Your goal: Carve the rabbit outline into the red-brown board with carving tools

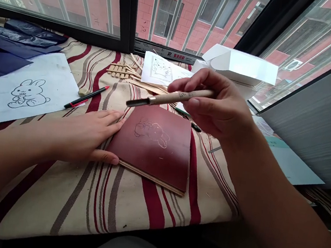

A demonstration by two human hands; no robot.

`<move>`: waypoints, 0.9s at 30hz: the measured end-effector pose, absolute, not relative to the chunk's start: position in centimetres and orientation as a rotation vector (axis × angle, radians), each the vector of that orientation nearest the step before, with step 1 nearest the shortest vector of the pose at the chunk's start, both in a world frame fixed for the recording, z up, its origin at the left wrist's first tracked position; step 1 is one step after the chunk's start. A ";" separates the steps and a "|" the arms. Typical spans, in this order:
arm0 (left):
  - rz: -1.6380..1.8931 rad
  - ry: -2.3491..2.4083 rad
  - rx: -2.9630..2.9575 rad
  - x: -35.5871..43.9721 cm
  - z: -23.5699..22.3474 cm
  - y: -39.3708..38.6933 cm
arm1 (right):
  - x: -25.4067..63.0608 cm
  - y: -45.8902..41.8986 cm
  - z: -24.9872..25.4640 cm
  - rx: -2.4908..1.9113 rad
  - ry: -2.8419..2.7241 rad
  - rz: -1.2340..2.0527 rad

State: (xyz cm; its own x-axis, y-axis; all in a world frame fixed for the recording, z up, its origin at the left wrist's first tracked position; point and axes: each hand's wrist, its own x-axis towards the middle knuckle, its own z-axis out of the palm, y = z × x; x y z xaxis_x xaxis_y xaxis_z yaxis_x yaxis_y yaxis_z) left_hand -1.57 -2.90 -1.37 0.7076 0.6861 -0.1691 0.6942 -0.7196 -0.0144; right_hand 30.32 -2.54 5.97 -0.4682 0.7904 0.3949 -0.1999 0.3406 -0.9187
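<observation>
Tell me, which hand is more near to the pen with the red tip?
Left. The left hand lies just in front of the pen, not touching it. The right hand, holding a wooden-handled tool, is farther away, beyond the dark red board.

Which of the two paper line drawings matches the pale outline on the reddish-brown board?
The black rabbit drawing on the white sheet at left; the other drawing, beyond the reddish-brown board, shows Pikachu.

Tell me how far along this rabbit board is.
Done: the pale rabbit outline is on the dark red wooden board, matching the rabbit drawing on white paper. In hand: the right hand holds a wood-handled carving tool above it; the left hand rests on the board. Left: the outline is thin, no deep cuts visible.
</observation>
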 end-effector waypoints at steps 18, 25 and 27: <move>-0.608 1.273 2.645 1.0 2.2 -4.2 | 28.1 3.2 2.5 -0.579 -1.140 1.465; -0.535 1.239 2.669 0.4 1.3 -4.0 | 27.2 0.9 1.5 -0.503 -0.981 1.636; -0.458 1.224 2.693 0.3 1.1 -4.0 | 26.4 0.6 1.7 -0.514 -0.966 1.667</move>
